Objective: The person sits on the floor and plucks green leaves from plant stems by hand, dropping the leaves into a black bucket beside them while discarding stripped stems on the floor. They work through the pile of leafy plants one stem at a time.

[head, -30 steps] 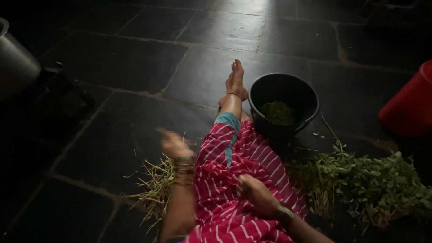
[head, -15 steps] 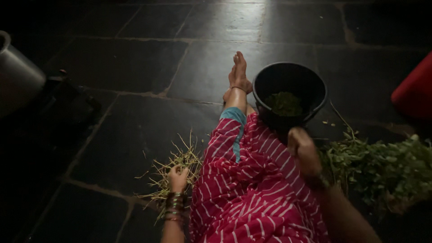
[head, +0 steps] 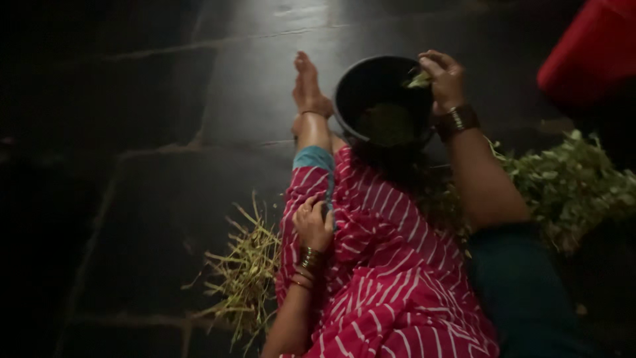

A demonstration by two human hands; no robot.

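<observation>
Pink cloth with thin white stripes (head: 391, 278) covered the seated person's lap, soft and creased, falling in folds over the stretched-out leg and ending in a teal hem near the ankle. On this cloth rested the left hand (head: 314, 224), its fingers curled loosely against the fabric and gripping nothing that I could make out; a few metal bangles ringed the wrist. Just beside that hand, on the floor, lay a pile of stripped stalks (head: 242, 278), pale, thin and wiry, splayed out like straw.

On the other side of the lap lay a heap of leafy green herbs (head: 570, 189), bushy and ragged, with small rounded leaves on tangled stems.

Farther out, the bare foot (head: 306, 86) lay on the dark stone floor (head: 159, 132), whose large flat slabs were smooth, faintly glossy and parted by rough joints. Just beside the foot stood a round black bucket (head: 351, 99), its wall smooth and plain, with a low layer of plucked green leaves at the bottom. Over its far rim hovered the right hand (head: 442, 78), fingertips pinched together on a small tuft of leaves (head: 419, 79). Beyond it, a red plastic container (head: 589, 53) showed at the corner.
</observation>
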